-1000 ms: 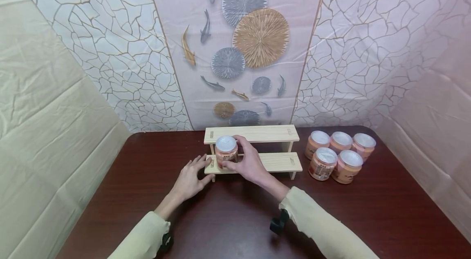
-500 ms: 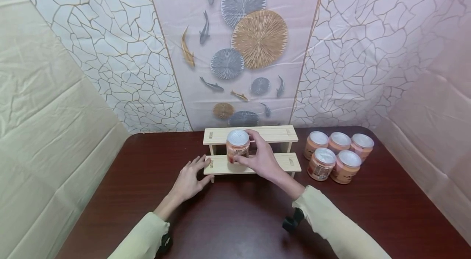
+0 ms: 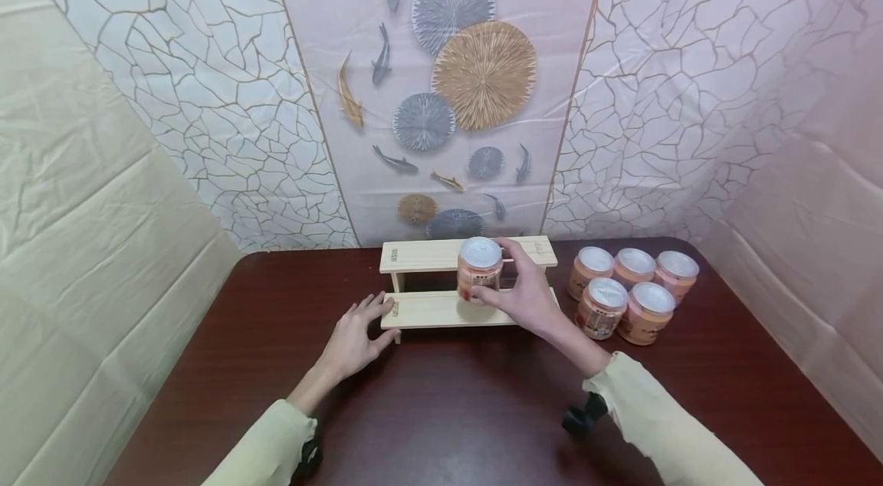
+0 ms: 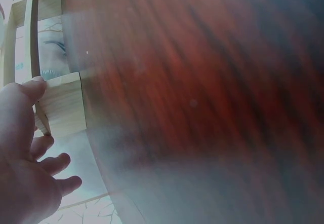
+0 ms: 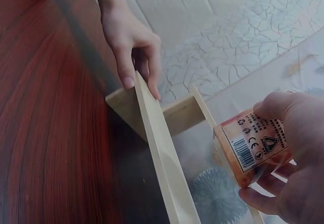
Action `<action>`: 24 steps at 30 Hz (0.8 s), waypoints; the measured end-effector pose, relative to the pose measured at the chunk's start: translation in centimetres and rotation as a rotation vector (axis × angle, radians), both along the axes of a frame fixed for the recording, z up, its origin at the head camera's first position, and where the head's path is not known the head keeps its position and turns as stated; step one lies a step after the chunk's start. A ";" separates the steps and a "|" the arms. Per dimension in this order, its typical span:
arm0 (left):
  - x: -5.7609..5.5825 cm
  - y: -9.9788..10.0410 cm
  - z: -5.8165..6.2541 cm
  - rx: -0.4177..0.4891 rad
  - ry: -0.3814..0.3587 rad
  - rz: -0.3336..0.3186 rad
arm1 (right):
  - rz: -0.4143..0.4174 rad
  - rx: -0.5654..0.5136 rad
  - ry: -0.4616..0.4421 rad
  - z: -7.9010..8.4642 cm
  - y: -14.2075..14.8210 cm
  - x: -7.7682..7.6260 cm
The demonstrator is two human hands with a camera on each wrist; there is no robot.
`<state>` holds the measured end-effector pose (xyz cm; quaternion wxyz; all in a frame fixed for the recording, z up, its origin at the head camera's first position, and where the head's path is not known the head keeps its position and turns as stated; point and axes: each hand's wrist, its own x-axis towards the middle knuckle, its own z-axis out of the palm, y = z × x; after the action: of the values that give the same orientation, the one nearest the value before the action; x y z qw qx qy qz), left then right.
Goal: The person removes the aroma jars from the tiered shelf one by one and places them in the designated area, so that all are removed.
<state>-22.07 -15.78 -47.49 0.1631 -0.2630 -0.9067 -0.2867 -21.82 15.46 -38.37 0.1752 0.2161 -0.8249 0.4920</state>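
My right hand [image 3: 527,290] grips an orange-labelled jar [image 3: 476,279] with a white lid, thumb on the near side and fingers behind. The jar is upright over the right part of the lower step of a two-tier wooden display stand [image 3: 428,311]. In the right wrist view a gap shows between the jar [image 5: 248,143] and the lower board [image 5: 164,158]; its barcode label faces that camera. My left hand [image 3: 353,336] holds the left end of the lower step, thumb at the front edge and fingers on top.
Several matching jars [image 3: 600,306] stand grouped on the dark wooden table [image 3: 441,409], right of the stand. A patterned cloth [image 3: 421,164] hangs close behind the table, with beige cloth walls [image 3: 90,256] on both sides.
My right hand has carried the jar rightward and slightly up, from the left end of the lower step to its right part. My left hand has stayed at the stand's left end.
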 end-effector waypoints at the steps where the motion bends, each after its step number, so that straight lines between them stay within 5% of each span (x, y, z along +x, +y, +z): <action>1: 0.0 0.0 0.0 0.001 -0.002 0.001 | -0.001 0.002 -0.004 0.1 0.3 0.1; 24: -0.1 0.0 -0.1 0.003 -0.002 0.005 | -0.148 0.052 -0.048 1.7 7.6 2.0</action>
<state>-22.16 -15.77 -47.63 0.1634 -0.2601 -0.9072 -0.2876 -19.84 23.04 -36.65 0.1853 0.1472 -0.8552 0.4611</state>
